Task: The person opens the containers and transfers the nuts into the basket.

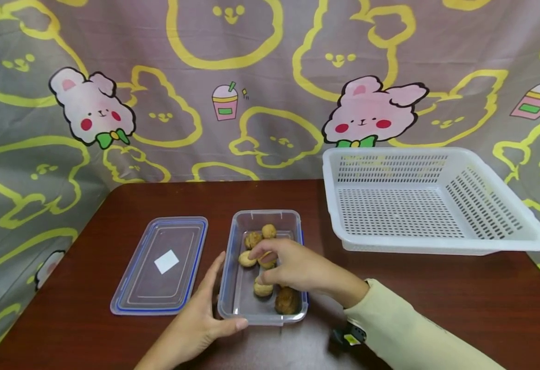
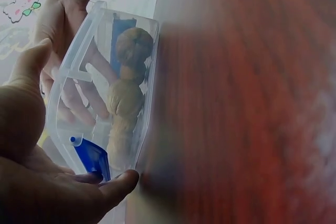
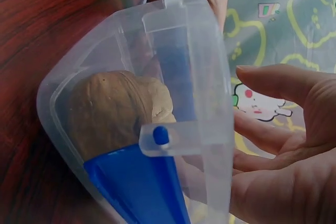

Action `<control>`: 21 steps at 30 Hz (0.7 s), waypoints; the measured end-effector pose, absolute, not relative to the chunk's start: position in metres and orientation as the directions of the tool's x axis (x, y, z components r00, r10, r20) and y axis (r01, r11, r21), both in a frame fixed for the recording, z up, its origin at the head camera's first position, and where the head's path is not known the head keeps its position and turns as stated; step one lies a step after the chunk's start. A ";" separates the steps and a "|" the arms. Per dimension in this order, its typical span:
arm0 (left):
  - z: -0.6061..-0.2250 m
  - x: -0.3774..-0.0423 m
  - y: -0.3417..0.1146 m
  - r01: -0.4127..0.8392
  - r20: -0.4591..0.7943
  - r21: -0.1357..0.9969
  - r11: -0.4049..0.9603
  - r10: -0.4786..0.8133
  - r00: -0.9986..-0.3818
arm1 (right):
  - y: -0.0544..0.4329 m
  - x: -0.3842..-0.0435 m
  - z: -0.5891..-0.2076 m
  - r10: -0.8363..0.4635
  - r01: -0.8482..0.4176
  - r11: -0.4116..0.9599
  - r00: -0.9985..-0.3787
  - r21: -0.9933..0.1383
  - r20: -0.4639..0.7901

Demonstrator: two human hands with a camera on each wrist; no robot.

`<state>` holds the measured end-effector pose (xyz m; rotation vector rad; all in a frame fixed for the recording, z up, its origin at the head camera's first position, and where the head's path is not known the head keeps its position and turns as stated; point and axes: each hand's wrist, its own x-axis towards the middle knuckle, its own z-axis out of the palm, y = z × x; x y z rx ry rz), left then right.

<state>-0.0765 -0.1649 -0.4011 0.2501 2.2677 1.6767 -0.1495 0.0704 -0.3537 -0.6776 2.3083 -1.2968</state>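
A clear plastic food container (image 1: 270, 319) with blue latches stands on the table, several walnuts (image 1: 263, 287) scattered inside it. One darker walnut (image 1: 287, 300) lies in its near right corner. My left hand (image 1: 200, 318) rests against the near left corner, fingers stretched along the left side and thumb at the front. Over the right wall reaches my right hand (image 1: 300, 267), fingers spread among the walnuts; no walnut is seen held. Through the container wall (image 2: 71, 72), the left wrist view shows those fingers hanging apart above the walnuts.
To the left of the container lies its clear lid (image 1: 136, 290) with a blue seal and a white label (image 1: 166, 261). A white perforated basket (image 1: 441, 244) sits at the back right of the brown table (image 1: 353, 275). Behind the table hangs a patterned cloth (image 1: 270, 82).
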 end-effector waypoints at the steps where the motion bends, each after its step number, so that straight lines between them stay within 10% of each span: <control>1: -0.401 -0.076 -0.164 -0.047 -0.148 0.949 0.313 0.310 -0.939 | 0.070 -0.150 -0.354 -0.593 -0.221 0.460 -0.797 -0.860 -0.113; 21: -0.400 -0.074 -0.155 -0.019 -0.140 0.894 0.447 0.239 -0.961 | 0.053 -0.149 -0.360 -0.664 -0.273 0.504 -0.729 -0.819 -0.165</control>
